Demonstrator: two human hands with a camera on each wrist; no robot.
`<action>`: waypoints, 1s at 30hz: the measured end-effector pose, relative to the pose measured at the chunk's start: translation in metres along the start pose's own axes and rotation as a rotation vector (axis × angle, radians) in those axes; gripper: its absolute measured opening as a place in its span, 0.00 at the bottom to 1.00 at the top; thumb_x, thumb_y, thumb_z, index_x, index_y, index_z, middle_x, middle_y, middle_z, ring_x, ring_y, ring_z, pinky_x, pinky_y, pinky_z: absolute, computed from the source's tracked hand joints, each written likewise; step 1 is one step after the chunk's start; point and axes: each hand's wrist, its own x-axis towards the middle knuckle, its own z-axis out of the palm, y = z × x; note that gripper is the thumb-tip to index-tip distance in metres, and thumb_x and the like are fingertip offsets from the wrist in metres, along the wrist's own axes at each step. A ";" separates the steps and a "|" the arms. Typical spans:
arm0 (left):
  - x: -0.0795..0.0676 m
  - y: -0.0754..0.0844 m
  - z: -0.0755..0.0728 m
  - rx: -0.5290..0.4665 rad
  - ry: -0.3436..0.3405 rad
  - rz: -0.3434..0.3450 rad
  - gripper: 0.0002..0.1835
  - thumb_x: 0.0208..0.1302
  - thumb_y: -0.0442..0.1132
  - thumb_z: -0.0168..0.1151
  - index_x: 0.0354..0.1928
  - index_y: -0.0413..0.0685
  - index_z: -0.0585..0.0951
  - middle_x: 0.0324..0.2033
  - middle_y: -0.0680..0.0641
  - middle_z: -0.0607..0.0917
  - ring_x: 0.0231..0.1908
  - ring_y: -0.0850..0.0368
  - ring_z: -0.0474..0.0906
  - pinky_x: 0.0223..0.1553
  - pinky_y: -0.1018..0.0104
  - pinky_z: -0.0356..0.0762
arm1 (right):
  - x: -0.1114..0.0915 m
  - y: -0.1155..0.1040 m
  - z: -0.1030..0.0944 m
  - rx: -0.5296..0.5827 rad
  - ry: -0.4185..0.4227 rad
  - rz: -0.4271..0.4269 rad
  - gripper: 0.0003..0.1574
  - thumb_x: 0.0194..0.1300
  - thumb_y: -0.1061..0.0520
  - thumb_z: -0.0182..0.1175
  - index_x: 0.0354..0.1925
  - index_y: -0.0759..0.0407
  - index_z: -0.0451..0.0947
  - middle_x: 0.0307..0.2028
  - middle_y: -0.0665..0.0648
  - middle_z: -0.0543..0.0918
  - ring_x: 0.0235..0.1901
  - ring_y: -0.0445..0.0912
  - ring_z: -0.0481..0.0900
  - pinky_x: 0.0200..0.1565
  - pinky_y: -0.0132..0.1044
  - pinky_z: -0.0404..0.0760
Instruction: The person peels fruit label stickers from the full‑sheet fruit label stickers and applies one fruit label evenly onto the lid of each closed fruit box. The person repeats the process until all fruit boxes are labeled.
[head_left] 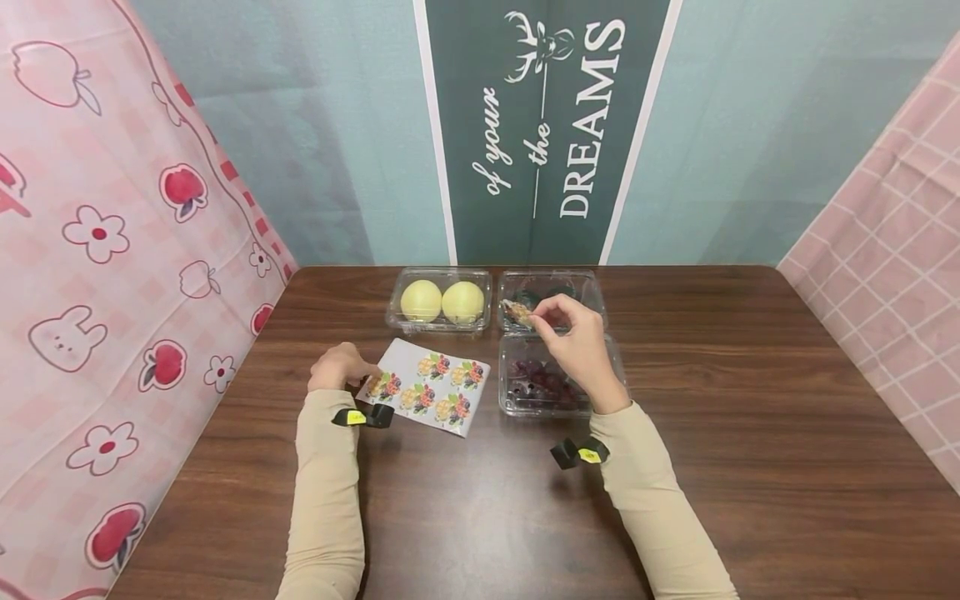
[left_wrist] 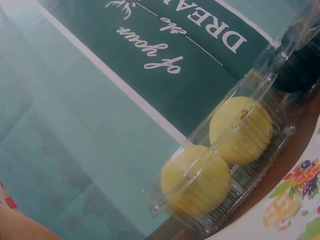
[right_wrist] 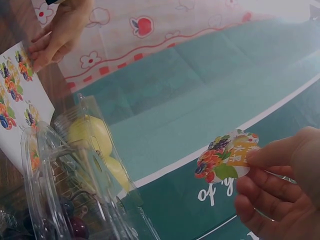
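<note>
Two long beige sleeves [head_left: 330, 500] lie nearest, reaching over the brown wood-grain surface [head_left: 480, 533]. The right hand [head_left: 576, 348] pinches one small, colourful fruit-print sticker [head_left: 517, 313] between thumb and fingers, above the left part of a clear plastic container [head_left: 592, 283] at the far side, right of centre. The left hand [head_left: 340, 367] touches the left edge of a white paper sheet [head_left: 403, 352] bearing five others; whether its fingers pinch or merely rest there, I cannot tell. The step in hand seems to be labelling a container; next calls for lowering the sticker level and pressing it smooth. Farther left stands a clear plastic box [head_left: 392, 317] with two round yellow fruits [head_left: 422, 301]. A clear plastic tub [head_left: 510, 408] of dark red grapes [head_left: 532, 382] sits nearer, partly behind the right hand.
</note>
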 end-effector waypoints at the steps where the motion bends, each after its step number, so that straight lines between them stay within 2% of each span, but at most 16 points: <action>1: 0.000 0.000 0.000 0.007 0.003 -0.002 0.20 0.58 0.50 0.64 0.36 0.36 0.83 0.29 0.43 0.83 0.32 0.52 0.74 0.38 0.58 0.67 | 0.000 0.000 0.000 -0.003 -0.005 0.006 0.05 0.58 0.66 0.66 0.32 0.67 0.78 0.30 0.63 0.85 0.29 0.43 0.80 0.35 0.28 0.78; 6: 0.000 0.004 -0.003 -0.005 0.049 -0.001 0.19 0.61 0.50 0.62 0.38 0.38 0.83 0.31 0.43 0.81 0.34 0.50 0.73 0.37 0.59 0.69 | 0.000 -0.001 -0.001 -0.015 -0.025 0.027 0.05 0.58 0.66 0.66 0.32 0.66 0.78 0.30 0.63 0.85 0.28 0.39 0.77 0.36 0.26 0.76; 10: -0.003 0.012 -0.004 -0.049 0.112 0.077 0.17 0.63 0.50 0.59 0.36 0.40 0.82 0.31 0.46 0.79 0.33 0.52 0.73 0.34 0.62 0.69 | 0.001 0.001 -0.002 -0.005 -0.036 0.040 0.04 0.59 0.66 0.65 0.32 0.66 0.78 0.30 0.63 0.85 0.28 0.33 0.75 0.36 0.24 0.74; 13: -0.006 0.021 -0.003 -0.092 0.143 0.165 0.15 0.63 0.48 0.60 0.34 0.41 0.81 0.29 0.48 0.79 0.32 0.55 0.73 0.32 0.66 0.67 | 0.001 0.001 -0.003 0.009 -0.046 0.059 0.04 0.59 0.66 0.64 0.32 0.66 0.78 0.30 0.64 0.85 0.28 0.32 0.74 0.36 0.24 0.74; 18: -0.015 0.044 0.001 -0.143 0.186 0.282 0.13 0.65 0.45 0.61 0.37 0.40 0.79 0.32 0.43 0.84 0.31 0.55 0.77 0.30 0.69 0.66 | 0.002 0.002 -0.004 0.027 -0.057 0.093 0.04 0.59 0.67 0.64 0.32 0.67 0.77 0.31 0.65 0.85 0.28 0.31 0.75 0.35 0.21 0.74; 23: -0.024 0.070 0.009 -0.187 0.236 0.472 0.10 0.65 0.42 0.61 0.38 0.40 0.79 0.33 0.41 0.84 0.33 0.53 0.79 0.34 0.67 0.71 | 0.002 0.007 -0.005 0.031 -0.046 0.102 0.03 0.59 0.68 0.63 0.32 0.67 0.77 0.31 0.67 0.84 0.27 0.29 0.73 0.34 0.19 0.73; 27: -0.027 0.087 0.016 -0.247 0.216 0.640 0.08 0.65 0.38 0.60 0.39 0.38 0.80 0.33 0.40 0.85 0.35 0.50 0.82 0.38 0.66 0.76 | 0.002 0.008 -0.005 0.044 -0.040 0.113 0.03 0.58 0.68 0.63 0.32 0.67 0.77 0.30 0.67 0.84 0.26 0.28 0.72 0.33 0.20 0.72; 30: -0.028 0.097 0.020 -0.288 0.194 0.719 0.08 0.66 0.37 0.60 0.39 0.37 0.79 0.32 0.39 0.86 0.33 0.50 0.83 0.35 0.69 0.77 | 0.001 0.009 -0.005 0.042 -0.060 0.121 0.04 0.57 0.67 0.63 0.31 0.66 0.76 0.29 0.66 0.84 0.26 0.29 0.72 0.33 0.20 0.73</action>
